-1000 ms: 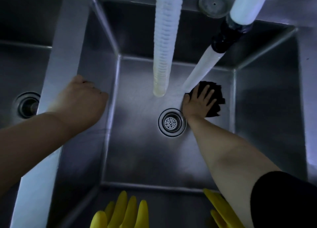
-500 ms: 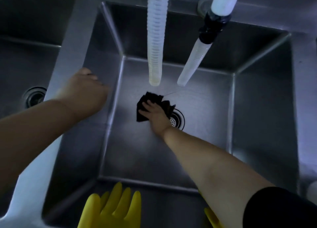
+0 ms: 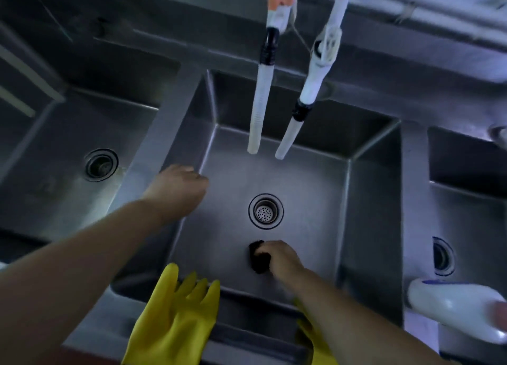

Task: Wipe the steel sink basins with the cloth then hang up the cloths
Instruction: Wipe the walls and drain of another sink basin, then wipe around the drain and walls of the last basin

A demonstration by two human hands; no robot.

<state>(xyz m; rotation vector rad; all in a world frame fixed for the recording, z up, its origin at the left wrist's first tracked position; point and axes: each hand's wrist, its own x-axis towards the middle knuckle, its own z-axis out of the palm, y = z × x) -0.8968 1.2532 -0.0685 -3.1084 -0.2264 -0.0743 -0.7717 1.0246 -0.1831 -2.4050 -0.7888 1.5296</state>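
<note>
Head view, the only one available: my right hand [image 3: 279, 257] has its fingers curled onto the dark cloth [image 3: 259, 257] and presses it against the floor of the middle basin [image 3: 315, 200], at 6 o'clock from the drain strainer [image 3: 265, 211] and just short of the near wall. My left hand [image 3: 178, 189] rests on the divider rim [image 3: 164, 134] at 9 o'clock from the drain; its fingers bend over the edge and hold no object. The cloth is bunched into a small, near-black wad, mostly covered by the fingers; I cannot tell its weave or whether it is wet. I judge it light, soft and fully compliant, so it will follow corners but may slide on smooth steel; take it by a gathered fold with fingertip pressure from above. Two white hoses [image 3: 256, 117] hang over the basin at 12 o'clock. Yellow rubber gloves [image 3: 175, 318] drape over the near edge at 6 o'clock. A white bottle [image 3: 452, 309] lies on its side at 4 o'clock.
</note>
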